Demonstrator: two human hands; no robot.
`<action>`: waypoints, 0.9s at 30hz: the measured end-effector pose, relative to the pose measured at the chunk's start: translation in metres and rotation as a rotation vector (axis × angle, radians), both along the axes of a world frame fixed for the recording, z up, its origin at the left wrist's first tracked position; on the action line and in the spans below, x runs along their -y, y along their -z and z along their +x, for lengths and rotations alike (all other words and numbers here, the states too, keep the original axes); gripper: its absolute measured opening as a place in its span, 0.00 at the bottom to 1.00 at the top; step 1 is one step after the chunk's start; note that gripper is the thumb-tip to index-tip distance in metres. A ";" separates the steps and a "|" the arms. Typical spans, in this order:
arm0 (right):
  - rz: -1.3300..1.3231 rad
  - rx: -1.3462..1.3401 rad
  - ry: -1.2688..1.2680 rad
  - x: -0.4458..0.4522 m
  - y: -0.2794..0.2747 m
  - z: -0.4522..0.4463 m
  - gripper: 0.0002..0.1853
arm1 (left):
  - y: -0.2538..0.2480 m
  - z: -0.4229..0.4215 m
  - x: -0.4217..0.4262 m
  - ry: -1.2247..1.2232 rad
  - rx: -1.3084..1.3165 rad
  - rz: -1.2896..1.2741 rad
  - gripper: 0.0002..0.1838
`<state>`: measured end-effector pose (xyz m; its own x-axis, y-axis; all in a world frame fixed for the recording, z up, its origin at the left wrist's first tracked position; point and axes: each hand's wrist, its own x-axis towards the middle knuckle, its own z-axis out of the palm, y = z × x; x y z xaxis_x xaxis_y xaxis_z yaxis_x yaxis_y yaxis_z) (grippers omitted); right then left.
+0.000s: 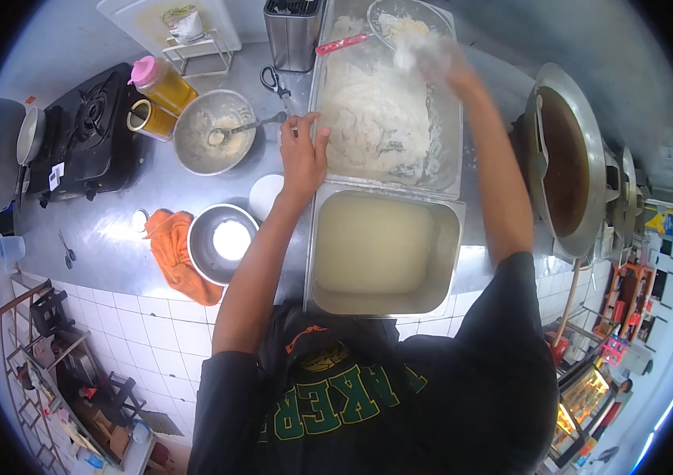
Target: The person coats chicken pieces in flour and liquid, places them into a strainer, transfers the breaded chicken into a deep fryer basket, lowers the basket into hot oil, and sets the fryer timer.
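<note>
A metal tray [384, 119] of white flour lies at the top centre. My left hand [302, 150] rests at its left rim with the fingers apart, holding nothing. Over the tray's upper right, my right hand [435, 63] is smeared by motion, with white flour or coated pieces around it; its fingers cannot be made out. Beside it is a round strainer [407, 24] with a red handle [342, 44], holding pale bits. Nearer my body, a deep metal container [384, 245] holds cloudy, pale yellow liquid.
Left of the tray are a bowl [213, 132] with a ladle, scissors [272, 81], an oil bottle [163, 85], a steel bowl [223, 244] and an orange cloth [175, 253]. A black stove [87, 131] stands far left. A large wok [564, 162] stands at the right.
</note>
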<state>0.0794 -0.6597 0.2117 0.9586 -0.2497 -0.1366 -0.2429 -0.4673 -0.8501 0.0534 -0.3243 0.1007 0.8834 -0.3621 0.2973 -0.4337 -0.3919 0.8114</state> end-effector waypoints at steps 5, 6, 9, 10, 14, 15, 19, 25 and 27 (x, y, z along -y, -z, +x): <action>-0.307 -0.249 0.026 -0.002 0.024 -0.006 0.25 | 0.002 0.001 0.001 -0.003 0.018 0.001 0.22; -0.396 -0.148 -0.068 -0.021 0.048 -0.021 0.26 | 0.002 0.001 0.000 -0.003 0.016 0.003 0.22; -0.600 -0.447 -0.587 -0.046 0.147 -0.023 0.25 | -0.006 -0.002 0.001 -0.016 -0.017 0.003 0.22; -0.596 -0.444 -0.584 -0.059 0.165 -0.028 0.25 | -0.006 -0.001 0.001 -0.013 -0.014 0.007 0.22; -0.558 -0.360 -0.077 -0.077 0.241 -0.043 0.38 | -0.003 -0.001 0.000 -0.014 -0.024 0.010 0.22; -0.566 -0.301 -0.060 -0.071 0.239 -0.044 0.37 | -0.002 -0.001 0.000 -0.002 -0.013 0.006 0.22; -0.484 -0.245 -0.170 -0.056 0.142 -0.037 0.31 | 0.003 0.001 0.000 -0.008 0.014 0.027 0.22; -0.215 -0.023 -0.010 0.015 0.022 0.009 0.33 | 0.001 0.000 0.001 -0.008 0.007 0.036 0.22; -0.232 0.128 -0.065 0.016 0.009 0.005 0.32 | 0.000 0.000 0.000 -0.002 -0.013 0.008 0.22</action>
